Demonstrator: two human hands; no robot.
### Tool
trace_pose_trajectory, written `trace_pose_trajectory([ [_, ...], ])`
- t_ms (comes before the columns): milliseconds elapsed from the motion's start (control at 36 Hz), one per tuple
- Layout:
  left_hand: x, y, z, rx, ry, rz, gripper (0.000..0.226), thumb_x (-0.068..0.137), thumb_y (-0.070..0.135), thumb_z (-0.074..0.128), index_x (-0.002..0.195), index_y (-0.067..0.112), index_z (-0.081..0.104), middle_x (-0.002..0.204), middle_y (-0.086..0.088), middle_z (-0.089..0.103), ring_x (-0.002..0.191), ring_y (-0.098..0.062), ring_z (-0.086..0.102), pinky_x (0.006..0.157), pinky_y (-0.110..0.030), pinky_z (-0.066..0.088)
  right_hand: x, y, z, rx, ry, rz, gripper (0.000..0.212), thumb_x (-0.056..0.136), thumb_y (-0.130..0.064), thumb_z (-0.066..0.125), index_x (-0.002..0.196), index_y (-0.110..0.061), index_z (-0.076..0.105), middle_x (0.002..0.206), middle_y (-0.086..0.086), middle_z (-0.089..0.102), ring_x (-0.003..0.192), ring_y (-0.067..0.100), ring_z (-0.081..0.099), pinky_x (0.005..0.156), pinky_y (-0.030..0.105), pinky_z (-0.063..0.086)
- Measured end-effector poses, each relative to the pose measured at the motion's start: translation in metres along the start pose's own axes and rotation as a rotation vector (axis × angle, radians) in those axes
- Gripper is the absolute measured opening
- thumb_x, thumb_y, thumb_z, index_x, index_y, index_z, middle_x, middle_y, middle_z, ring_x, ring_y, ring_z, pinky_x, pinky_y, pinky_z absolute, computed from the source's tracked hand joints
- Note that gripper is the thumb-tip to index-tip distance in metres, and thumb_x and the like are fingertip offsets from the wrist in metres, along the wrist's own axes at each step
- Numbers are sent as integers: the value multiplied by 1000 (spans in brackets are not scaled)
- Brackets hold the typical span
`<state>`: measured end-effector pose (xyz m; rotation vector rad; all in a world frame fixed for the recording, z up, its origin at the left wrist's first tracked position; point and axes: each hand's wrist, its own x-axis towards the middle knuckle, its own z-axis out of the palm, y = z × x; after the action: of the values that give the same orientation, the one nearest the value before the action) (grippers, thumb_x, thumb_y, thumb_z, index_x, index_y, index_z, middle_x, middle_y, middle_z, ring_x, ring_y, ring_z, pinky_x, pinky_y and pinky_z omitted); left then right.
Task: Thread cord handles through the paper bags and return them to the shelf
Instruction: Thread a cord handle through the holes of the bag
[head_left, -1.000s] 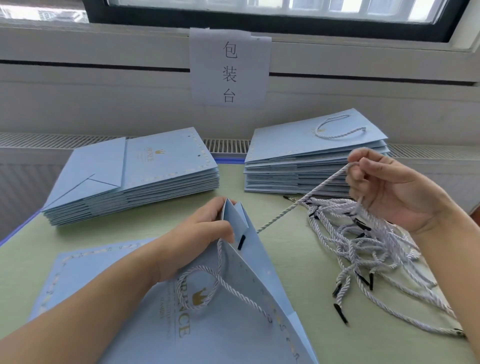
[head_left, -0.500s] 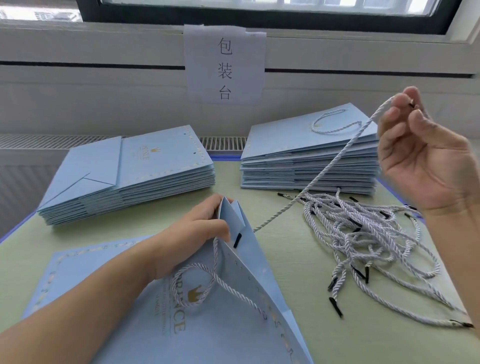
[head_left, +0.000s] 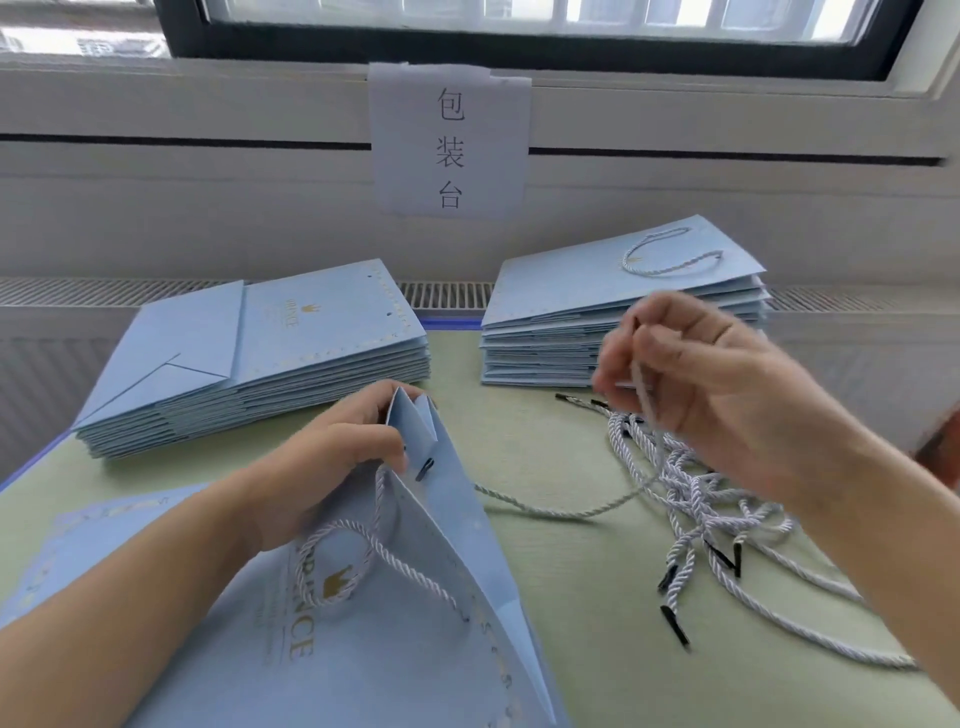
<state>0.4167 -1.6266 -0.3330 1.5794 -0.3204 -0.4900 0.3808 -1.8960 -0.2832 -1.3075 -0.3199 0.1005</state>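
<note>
A light blue paper bag (head_left: 415, 623) with gold lettering lies in front of me, its mouth held up and open. My left hand (head_left: 332, 457) grips the bag's top edge. One white cord handle (head_left: 358, 561) loops across the bag's near face. A second white cord (head_left: 561, 509) runs from the bag's mouth across the table and up to my right hand (head_left: 696, 384), which pinches it near its end. The hand is blurred. A black cord tip (head_left: 425, 468) pokes out of a hole near the bag's rim.
A pile of loose white cords (head_left: 701, 499) with black tips lies at the right. A stack of flat bags (head_left: 260, 353) sits back left. Another stack (head_left: 613, 312), topped by a bag with a handle, sits back right. The green table (head_left: 597, 623) ends at a wall.
My right hand rose high, pulling the cord taut, then dropped back down toward the cord pile. The cord now lies slack on the table. My left hand stayed on the bag.
</note>
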Motion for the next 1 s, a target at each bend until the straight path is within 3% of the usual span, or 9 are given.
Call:
trace_pose_trajectory([
  [83, -3, 4, -12, -48, 50, 30, 64, 44, 8, 59, 108, 6, 54, 87, -14, 57, 69, -26, 56, 56, -30, 49, -11, 30, 26, -328, -109, 117, 18, 85, -4, 65, 71, -15, 65, 63, 8, 61, 50, 11, 51, 44, 17, 38],
  [167, -3, 2, -18, -53, 62, 35, 67, 41, 7, 60, 107, 6, 54, 85, -15, 57, 66, -25, 57, 53, -29, 51, -20, 53, 42, -779, -244, 123, 20, 87, -12, 67, 70, -22, 68, 66, 12, 61, 56, 7, 45, 54, 21, 37],
  [250, -1, 0, -16, -62, 51, 32, 52, 51, 3, 52, 103, 7, 53, 83, -14, 57, 66, -25, 56, 53, -29, 50, -26, 59, 49, -987, -221, 47, 26, 85, -17, 69, 63, -29, 63, 69, 1, 63, 60, 12, 49, 60, 24, 41],
  [472, -2, -3, -26, -99, 18, 46, 69, 37, 17, 64, 104, 9, 56, 83, -14, 58, 66, -25, 56, 53, -30, 52, -22, 60, 46, -987, -72, 90, 27, 87, -20, 67, 62, -30, 63, 68, -5, 65, 67, 17, 55, 66, 30, 45],
  [583, -2, -2, -26, -99, 10, 53, 68, 36, 18, 64, 103, 9, 56, 81, -13, 60, 63, -23, 57, 52, -28, 52, -25, 60, 50, -997, -156, 129, 23, 87, -24, 66, 66, -30, 64, 72, -5, 67, 65, 7, 54, 67, 25, 45],
  [694, -2, -2, -26, -98, 13, 53, 68, 36, 18, 64, 103, 9, 56, 80, -13, 60, 63, -22, 58, 51, -28, 52, -26, 64, 61, -823, -243, 134, 13, 80, -27, 57, 73, -26, 68, 72, 1, 68, 66, 17, 58, 64, 30, 47],
  [833, -3, 0, -26, -127, 5, 69, 59, 36, 18, 63, 95, 12, 61, 79, -13, 60, 62, -22, 57, 51, -27, 52, -27, 66, 63, -602, -279, 134, 23, 84, -10, 60, 70, -26, 69, 65, -8, 66, 61, -3, 56, 59, 11, 42],
  [944, -3, 0, -25, -114, -12, 66, 62, 37, 18, 63, 98, 10, 59, 79, -13, 60, 62, -22, 57, 51, -27, 51, -29, 69, 69, -600, -290, 69, 24, 82, -13, 58, 66, -28, 67, 62, -12, 57, 59, -2, 48, 56, 12, 37],
  [1000, -3, 0, -25, -108, -25, 68, 64, 38, 19, 63, 101, 9, 58, 80, -13, 60, 63, -22, 58, 51, -27, 52, -30, 70, 70, -578, -280, 49, 21, 82, -15, 58, 69, -28, 68, 63, -2, 59, 61, 3, 49, 57, 17, 38],
])
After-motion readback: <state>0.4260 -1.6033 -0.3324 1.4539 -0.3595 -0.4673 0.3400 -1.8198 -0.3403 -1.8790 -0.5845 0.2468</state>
